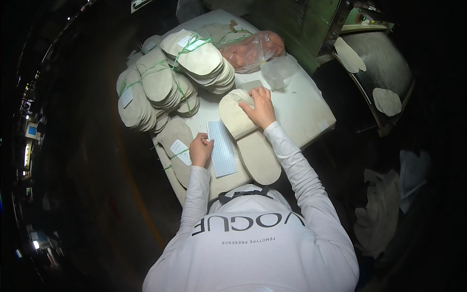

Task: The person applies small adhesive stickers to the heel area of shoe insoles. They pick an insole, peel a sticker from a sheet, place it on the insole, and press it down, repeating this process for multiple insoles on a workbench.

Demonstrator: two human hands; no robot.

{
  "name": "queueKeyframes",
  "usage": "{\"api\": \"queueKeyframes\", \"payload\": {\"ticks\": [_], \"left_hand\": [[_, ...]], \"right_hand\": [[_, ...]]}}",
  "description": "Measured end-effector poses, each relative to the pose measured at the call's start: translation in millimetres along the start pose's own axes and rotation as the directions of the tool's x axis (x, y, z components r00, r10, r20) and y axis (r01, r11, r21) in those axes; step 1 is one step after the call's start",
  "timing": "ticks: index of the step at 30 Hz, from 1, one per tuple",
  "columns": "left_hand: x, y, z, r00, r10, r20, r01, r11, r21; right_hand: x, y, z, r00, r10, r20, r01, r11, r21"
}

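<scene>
My right hand (260,108) grips the upper part of a cream insole-shaped stack (233,116), thumb on top and fingers along its right edge. Below it, a long cream insole piece (260,158) lies toward my body. My left hand (201,150) is closed in a pinch at the left edge of a narrow blue-and-white sheet with a fine grid (223,153); whatever sits between its fingertips is too small to make out. Beside that hand, a grey-beige insole bundle (175,134) carries a white written tag (180,152) and green string.
Several insole stacks tied with green string (155,80) are piled at the table's far left. Behind my right hand lie a clear bag with orange-brown contents (253,51) and a crumpled clear bag (279,72). A green machine (311,31) stands far right, loose insole pieces (387,101) near it.
</scene>
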State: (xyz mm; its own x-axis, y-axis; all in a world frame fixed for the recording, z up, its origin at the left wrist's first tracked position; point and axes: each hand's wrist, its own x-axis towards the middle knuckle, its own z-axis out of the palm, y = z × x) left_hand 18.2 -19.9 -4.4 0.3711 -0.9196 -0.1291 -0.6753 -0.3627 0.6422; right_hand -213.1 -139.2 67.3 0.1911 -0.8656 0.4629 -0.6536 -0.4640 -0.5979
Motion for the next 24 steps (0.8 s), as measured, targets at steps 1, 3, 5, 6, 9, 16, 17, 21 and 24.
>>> {"api": "queueKeyframes", "payload": {"ticks": [1, 3, 5, 6, 9, 16, 17, 21, 24], "left_hand": [[-1.4, -3.1, -2.6, 0.998, 0.025, 0.056, -0.019, 0.994, -0.109], [-4.4, -9.0, -8.9, 0.995, 0.052, 0.083, -0.013, 0.908, -0.419], [-9.3, -13.4, -18.6, 0.99, 0.016, 0.139, 0.089, 0.699, -0.709], [-11.7, -14.1, -25.5, 0.995, 0.021, 0.098, 0.061, 0.649, -0.758], [-20.6, -8.2, -55.9, 0.997, -0.01, 0.071, 0.067, 0.472, -0.879], [-48.5, 52.7, -97.7, 0.921, 0.371, 0.119, -0.185, 0.685, -0.704], [-53.2, 61.1, -98.8, 0.896, 0.397, 0.198, -0.19, 0.746, -0.638], [-63.6, 84.5, -97.4, 0.84, 0.383, 0.384, -0.198, 0.875, -0.441], [-65.4, 89.5, -93.4, 0.807, 0.372, 0.458, -0.174, 0.892, -0.417]], "right_hand": [[0.3, 1.7, -1.7, 0.999, -0.053, -0.01, 0.054, 0.994, 0.091], [2.7, 3.5, -1.8, 0.992, -0.11, -0.068, 0.123, 0.967, 0.223], [6.8, 5.3, 2.2, 0.977, -0.133, -0.169, 0.178, 0.94, 0.292], [9.1, 6.1, 6.2, 0.982, -0.056, -0.183, 0.106, 0.955, 0.279], [14.0, 8.0, 18.1, 0.978, 0.113, -0.176, -0.097, 0.991, 0.097], [-4.1, -21.7, -24.9, 1.0, -0.03, -0.001, 0.028, 0.924, 0.382], [-14.2, -30.5, -38.0, 0.982, -0.006, 0.191, -0.101, 0.833, 0.544], [-51.6, -53.2, -76.9, 0.834, -0.158, 0.529, -0.225, 0.778, 0.587], [-70.2, -51.9, -83.2, 0.804, -0.078, 0.589, -0.302, 0.799, 0.519]]}}
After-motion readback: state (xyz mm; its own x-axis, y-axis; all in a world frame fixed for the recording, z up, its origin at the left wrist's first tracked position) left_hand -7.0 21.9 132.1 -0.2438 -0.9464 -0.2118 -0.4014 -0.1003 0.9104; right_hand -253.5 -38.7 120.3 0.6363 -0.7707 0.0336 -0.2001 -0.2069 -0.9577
